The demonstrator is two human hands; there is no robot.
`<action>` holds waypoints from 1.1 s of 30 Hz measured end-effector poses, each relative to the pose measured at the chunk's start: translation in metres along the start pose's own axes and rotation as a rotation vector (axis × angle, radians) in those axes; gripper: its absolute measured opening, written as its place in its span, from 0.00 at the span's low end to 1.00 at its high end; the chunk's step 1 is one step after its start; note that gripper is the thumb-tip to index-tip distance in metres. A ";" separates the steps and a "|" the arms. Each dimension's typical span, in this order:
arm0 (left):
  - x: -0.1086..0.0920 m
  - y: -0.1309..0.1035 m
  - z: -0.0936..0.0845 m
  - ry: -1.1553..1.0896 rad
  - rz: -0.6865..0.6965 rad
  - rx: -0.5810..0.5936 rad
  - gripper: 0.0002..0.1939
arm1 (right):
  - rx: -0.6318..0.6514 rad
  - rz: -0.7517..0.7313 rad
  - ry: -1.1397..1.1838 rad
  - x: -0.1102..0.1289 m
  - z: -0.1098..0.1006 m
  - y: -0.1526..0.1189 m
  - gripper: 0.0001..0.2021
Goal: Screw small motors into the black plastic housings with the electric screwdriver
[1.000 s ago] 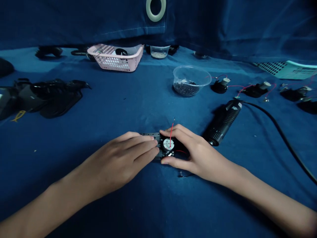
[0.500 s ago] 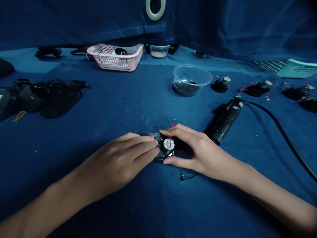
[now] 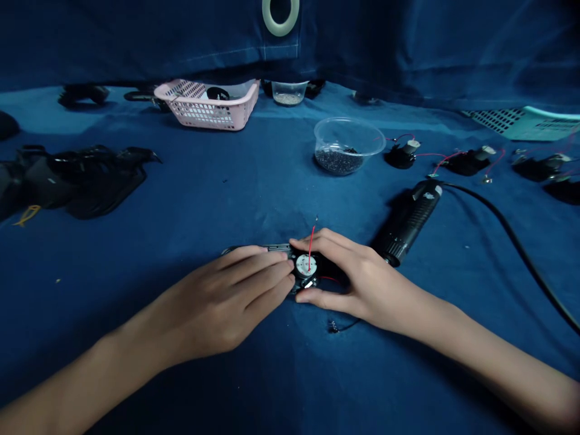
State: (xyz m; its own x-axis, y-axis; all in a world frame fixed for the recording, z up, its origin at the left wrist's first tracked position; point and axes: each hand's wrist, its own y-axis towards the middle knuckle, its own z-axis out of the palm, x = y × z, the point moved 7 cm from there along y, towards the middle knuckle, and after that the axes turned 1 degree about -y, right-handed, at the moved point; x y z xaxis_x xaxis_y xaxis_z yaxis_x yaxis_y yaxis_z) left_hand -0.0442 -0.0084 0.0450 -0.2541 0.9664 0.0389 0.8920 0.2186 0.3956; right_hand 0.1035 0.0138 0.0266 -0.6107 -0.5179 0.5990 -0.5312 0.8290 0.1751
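A black plastic housing point(image 3: 281, 247) lies on the blue cloth between my hands. In it stands a small motor point(image 3: 306, 264) with a white end cap, and a red wire point(image 3: 312, 248) rises from that cap. My left hand point(image 3: 226, 296) covers the housing's left part, fingers together and pressed on it, close beside the motor; its thumb is hidden. My right hand point(image 3: 357, 275) is closed around the right part, thumb on the near side and fingers on the far side. A black wire with a dark knotted end point(image 3: 334, 327) sticks out below my right hand.
A black electric screwdriver point(image 3: 410, 223) with a cable lies beyond my right hand. Farther back stand a clear tub point(image 3: 348, 136) of small dark screws, a pink basket point(image 3: 208, 115) and a green basket point(image 3: 539, 124). Wired motor parts point(image 3: 401, 156) lie right, black plastic parts point(image 3: 99, 181) left.
My left hand has slid slightly right along the housing, its fingertips now closer to the motor. My right hand keeps its hold. The whole view has shifted a little.
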 end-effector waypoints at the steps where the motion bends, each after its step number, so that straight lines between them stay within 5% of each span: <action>1: -0.001 0.001 -0.001 -0.020 -0.004 -0.008 0.14 | 0.001 0.008 0.005 0.000 0.000 0.000 0.30; 16: 0.001 0.002 0.001 -0.114 -0.089 0.029 0.14 | 0.018 0.016 -0.029 0.005 0.001 0.004 0.29; 26: 0.023 -0.003 -0.005 -0.198 -0.144 -0.101 0.13 | 0.021 0.032 -0.012 0.003 0.005 0.003 0.30; 29: 0.029 -0.007 -0.005 -0.258 -0.266 -0.112 0.15 | 0.029 0.044 -0.011 0.001 0.007 0.002 0.31; 33: 0.037 -0.012 0.011 -0.311 -0.520 0.036 0.33 | 0.064 0.050 0.006 0.000 0.008 -0.001 0.32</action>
State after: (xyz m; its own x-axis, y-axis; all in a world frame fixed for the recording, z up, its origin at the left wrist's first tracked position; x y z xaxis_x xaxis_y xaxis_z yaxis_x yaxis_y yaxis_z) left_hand -0.0598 0.0264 0.0317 -0.5435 0.7246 -0.4236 0.6938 0.6719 0.2591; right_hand 0.0994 0.0113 0.0203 -0.6338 -0.4751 0.6104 -0.5370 0.8382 0.0949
